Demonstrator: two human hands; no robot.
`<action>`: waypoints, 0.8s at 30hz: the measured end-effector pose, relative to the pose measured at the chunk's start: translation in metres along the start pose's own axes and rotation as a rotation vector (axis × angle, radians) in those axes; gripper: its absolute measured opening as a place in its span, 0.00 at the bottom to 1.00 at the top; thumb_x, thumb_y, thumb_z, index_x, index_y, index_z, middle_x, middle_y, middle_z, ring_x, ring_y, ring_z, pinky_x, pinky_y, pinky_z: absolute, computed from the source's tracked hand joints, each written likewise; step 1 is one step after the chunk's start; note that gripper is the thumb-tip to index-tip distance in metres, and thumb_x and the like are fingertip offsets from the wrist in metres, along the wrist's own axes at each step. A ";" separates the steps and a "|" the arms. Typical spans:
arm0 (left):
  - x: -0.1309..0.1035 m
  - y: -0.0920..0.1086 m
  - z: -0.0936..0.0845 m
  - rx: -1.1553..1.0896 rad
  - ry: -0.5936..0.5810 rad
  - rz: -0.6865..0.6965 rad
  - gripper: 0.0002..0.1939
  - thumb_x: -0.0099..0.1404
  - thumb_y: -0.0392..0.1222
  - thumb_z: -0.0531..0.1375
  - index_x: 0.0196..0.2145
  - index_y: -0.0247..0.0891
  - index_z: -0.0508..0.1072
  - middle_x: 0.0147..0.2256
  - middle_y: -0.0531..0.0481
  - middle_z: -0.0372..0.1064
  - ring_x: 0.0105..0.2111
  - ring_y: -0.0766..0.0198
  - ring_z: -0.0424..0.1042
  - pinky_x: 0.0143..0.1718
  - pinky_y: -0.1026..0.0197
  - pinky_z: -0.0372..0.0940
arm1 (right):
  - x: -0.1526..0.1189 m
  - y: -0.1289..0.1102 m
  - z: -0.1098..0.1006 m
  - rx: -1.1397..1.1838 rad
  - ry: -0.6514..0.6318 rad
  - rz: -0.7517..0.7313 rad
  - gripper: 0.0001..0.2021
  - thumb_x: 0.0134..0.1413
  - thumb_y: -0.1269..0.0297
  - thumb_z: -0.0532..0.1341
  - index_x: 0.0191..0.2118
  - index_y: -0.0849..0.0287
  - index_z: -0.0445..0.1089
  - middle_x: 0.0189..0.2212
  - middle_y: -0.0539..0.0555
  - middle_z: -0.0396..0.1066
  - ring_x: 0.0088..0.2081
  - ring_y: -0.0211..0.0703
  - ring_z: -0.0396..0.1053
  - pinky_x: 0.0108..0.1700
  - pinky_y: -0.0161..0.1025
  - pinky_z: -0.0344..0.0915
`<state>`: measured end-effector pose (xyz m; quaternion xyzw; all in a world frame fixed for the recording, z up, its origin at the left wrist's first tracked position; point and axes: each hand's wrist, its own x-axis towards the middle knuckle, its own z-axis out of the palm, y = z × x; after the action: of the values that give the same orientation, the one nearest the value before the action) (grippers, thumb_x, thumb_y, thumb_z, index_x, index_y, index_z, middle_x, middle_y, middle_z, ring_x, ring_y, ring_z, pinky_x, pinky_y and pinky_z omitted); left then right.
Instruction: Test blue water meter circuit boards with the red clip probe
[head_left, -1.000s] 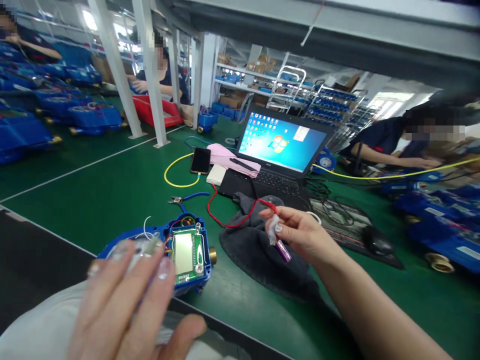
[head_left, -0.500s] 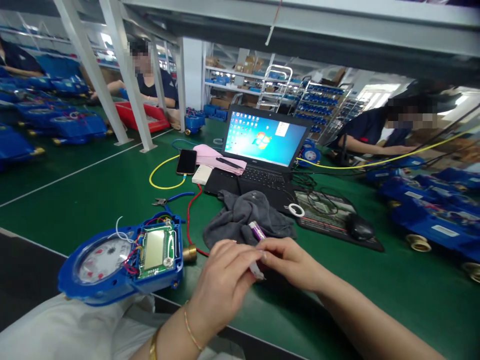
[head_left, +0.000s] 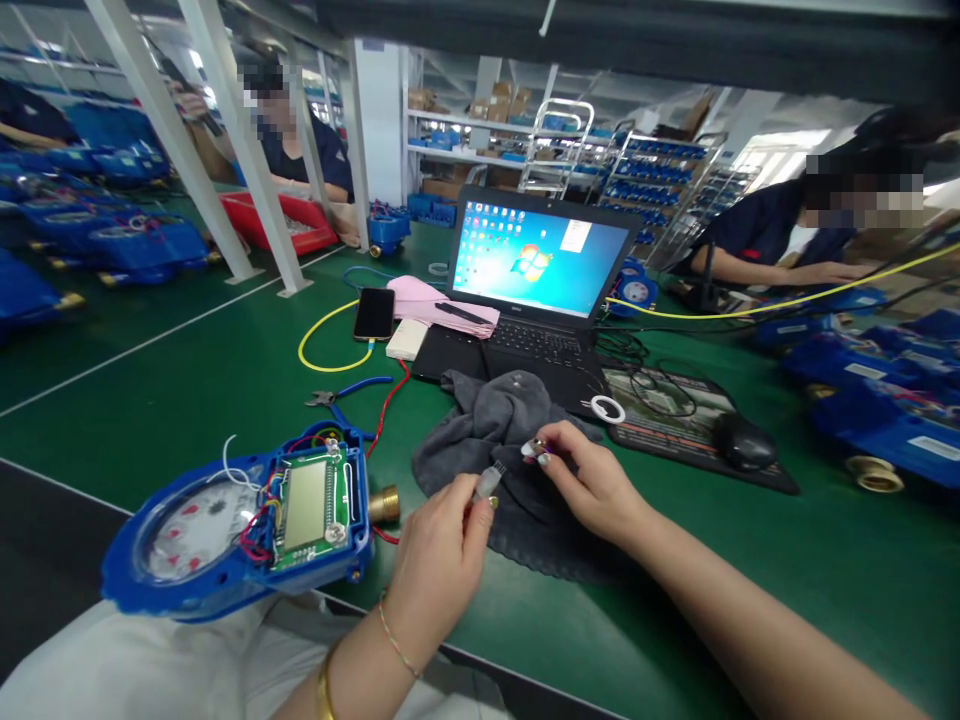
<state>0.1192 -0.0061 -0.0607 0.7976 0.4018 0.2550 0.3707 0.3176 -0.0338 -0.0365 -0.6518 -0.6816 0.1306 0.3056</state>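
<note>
My left hand [head_left: 446,535] pinches a small translucent white connector-like piece [head_left: 489,482] with thin pins at its far end. Its tip points up and right, over the edge of the dark grey cloth [head_left: 480,420]. A short gap away, my right hand [head_left: 589,475] is closed on a small white-and-purple stick [head_left: 534,450], mostly hidden by the fingers. To the left lies a blue water meter [head_left: 247,530], tilted at the table's edge. Its electronics housing is uncovered, so the green circuit board [head_left: 334,550], display and coloured wires show.
Blue-handled cutters [head_left: 326,398] and a red cable [head_left: 386,405] lie beyond the meter. Behind the cloth stand a laptop [head_left: 536,255], a phone [head_left: 373,314] and a white box [head_left: 407,340]. A mouse [head_left: 744,442] and more blue meters [head_left: 900,400] are rightward. Co-workers sit across.
My hands have moved apart; the left now shows the pinned white piece, and the right has risen with the purple-and-white stick. The view has shifted slightly.
</note>
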 end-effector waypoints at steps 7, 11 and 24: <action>-0.003 0.001 -0.001 0.037 0.021 0.066 0.12 0.69 0.41 0.44 0.36 0.40 0.65 0.32 0.50 0.68 0.34 0.60 0.68 0.32 0.60 0.56 | -0.006 -0.014 0.004 -0.168 -0.077 -0.214 0.08 0.57 0.60 0.53 0.37 0.59 0.63 0.29 0.53 0.68 0.28 0.39 0.64 0.31 0.36 0.59; -0.004 0.002 -0.003 0.042 0.021 0.087 0.12 0.69 0.39 0.43 0.35 0.40 0.65 0.32 0.50 0.68 0.34 0.60 0.68 0.32 0.60 0.57 | -0.007 -0.014 0.008 -0.245 -0.051 -0.258 0.14 0.53 0.52 0.58 0.31 0.59 0.62 0.23 0.50 0.65 0.24 0.38 0.60 0.27 0.35 0.55; -0.005 0.002 -0.001 0.101 0.002 0.112 0.11 0.68 0.38 0.44 0.33 0.40 0.64 0.35 0.49 0.70 0.37 0.59 0.70 0.36 0.59 0.62 | -0.007 -0.009 0.008 -0.162 -0.098 -0.266 0.06 0.55 0.64 0.52 0.30 0.59 0.59 0.23 0.50 0.62 0.25 0.37 0.58 0.28 0.35 0.54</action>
<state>0.1164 -0.0108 -0.0590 0.8362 0.3695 0.2555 0.3145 0.3049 -0.0402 -0.0394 -0.5711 -0.7844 0.0652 0.2331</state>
